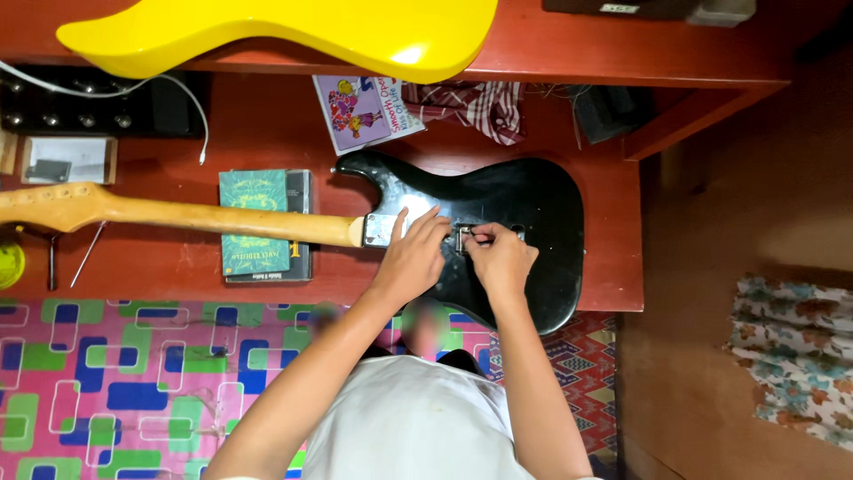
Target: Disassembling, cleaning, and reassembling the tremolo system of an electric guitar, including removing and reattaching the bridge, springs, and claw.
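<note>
We rest our left hand (413,258) flat on the black guitar (524,222) while our right hand (502,260) beside it pinches a small metal part (463,238).

Black guitar body (524,209) flat, back up; prob. metal part (463,238) mid-body

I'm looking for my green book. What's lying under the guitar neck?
A green book on top of a dark one lies under the pale wooden guitar neck, on the red table. The neck covers a strip across its cover.
</note>
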